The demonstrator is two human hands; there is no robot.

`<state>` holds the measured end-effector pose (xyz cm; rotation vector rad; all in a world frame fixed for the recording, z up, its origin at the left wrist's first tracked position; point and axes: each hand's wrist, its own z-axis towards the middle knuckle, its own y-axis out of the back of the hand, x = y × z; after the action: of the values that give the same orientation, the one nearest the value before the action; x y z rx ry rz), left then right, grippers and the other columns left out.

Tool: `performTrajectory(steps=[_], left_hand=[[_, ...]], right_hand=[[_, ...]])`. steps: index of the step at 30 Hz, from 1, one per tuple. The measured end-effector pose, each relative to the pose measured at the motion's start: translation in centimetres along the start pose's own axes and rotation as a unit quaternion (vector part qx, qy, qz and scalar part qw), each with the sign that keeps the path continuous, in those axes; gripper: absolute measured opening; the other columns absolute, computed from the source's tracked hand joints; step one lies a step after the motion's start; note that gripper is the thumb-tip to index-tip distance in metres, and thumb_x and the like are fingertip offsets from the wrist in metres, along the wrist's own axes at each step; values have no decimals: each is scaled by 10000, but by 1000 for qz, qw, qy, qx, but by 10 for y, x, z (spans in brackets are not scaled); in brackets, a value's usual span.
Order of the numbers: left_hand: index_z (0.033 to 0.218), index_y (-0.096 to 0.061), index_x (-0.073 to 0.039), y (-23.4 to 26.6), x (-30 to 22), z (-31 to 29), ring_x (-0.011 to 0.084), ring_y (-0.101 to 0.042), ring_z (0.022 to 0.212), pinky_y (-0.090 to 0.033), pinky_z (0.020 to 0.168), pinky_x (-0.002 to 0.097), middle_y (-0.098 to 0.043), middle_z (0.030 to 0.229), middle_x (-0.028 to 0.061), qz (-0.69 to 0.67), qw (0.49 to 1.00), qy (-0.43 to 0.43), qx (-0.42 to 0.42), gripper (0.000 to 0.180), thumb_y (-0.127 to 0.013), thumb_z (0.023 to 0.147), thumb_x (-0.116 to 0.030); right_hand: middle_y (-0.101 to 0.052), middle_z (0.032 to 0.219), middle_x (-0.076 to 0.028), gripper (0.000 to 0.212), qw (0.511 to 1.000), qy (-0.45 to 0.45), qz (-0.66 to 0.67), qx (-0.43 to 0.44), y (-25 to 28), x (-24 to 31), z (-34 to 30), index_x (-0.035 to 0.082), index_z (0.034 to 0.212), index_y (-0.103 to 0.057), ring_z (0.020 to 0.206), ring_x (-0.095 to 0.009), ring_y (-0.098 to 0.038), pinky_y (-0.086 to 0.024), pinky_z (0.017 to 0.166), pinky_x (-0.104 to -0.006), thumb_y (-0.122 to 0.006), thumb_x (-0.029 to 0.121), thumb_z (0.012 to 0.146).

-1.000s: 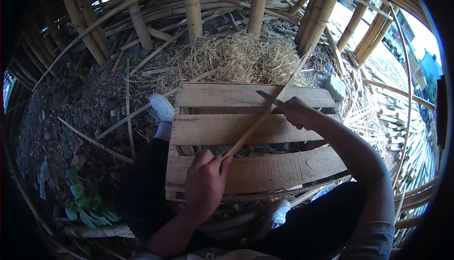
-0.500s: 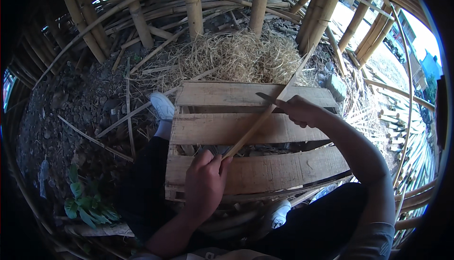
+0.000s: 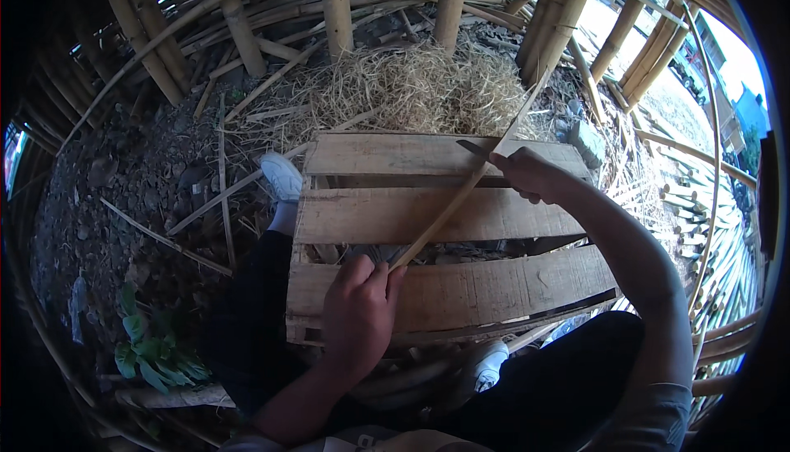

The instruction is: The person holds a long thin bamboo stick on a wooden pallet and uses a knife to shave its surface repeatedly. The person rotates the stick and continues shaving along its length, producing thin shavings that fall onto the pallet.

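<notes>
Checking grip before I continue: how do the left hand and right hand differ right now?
The left hand is fisted around the near end of the bamboo strip, low over the wooden pallet. The right hand sits farther along the strip and grips a knife against it. Both hands are bare and closed.

Straw heap (image 3: 411,90) beyond bamboo poles (image 3: 333,4), green leafy plant (image 3: 152,353) lower left.

The left hand (image 3: 360,314) grips the near end of a bamboo strip (image 3: 461,193) that slants far-right across a wooden pallet (image 3: 428,213). The right hand (image 3: 531,176) holds a knife blade (image 3: 472,148) against the strip. Straw (image 3: 411,90) lies beyond the pallet.
</notes>
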<state>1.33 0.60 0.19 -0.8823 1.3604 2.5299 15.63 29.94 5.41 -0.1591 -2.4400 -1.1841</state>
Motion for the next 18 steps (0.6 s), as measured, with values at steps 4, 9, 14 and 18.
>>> performTrajectory(steps=[4,9,14,18], left_hand=[[763,-642,21,4,-2,2,284,-536,630,-424,571,423,-481,697,117,-14,1000,17,6,184,-750,840,-106],[761,-636,16,4,1,1,286,-532,629,-418,573,422,-479,695,117,-7,1000,14,7,180,-748,841,-101],[777,-641,15,1,-1,2,291,-536,639,-420,580,422,-485,698,119,-4,1000,4,1,169,-748,840,-100],[786,-646,20,1,-2,1,296,-538,642,-423,586,422,-489,700,122,-14,1000,5,-1,166,-748,839,-100]], right_hand=[[-398,511,-4,586,995,34,13,95,-10,4,-16,85,662,-455,362,-137,-404,-318,332,-318,-441,542,1029],[-374,486,-3,625,998,41,-4,52,-23,10,-20,73,627,-445,362,-137,-402,-334,328,-330,-438,555,1025],[-386,496,-3,618,1000,21,-4,5,-14,4,-11,71,655,-466,366,-135,-398,-310,332,-324,-433,567,1022],[-416,533,-5,611,995,47,0,89,-8,0,-9,72,691,-486,378,-129,-401,-304,351,-309,-425,584,1019]])
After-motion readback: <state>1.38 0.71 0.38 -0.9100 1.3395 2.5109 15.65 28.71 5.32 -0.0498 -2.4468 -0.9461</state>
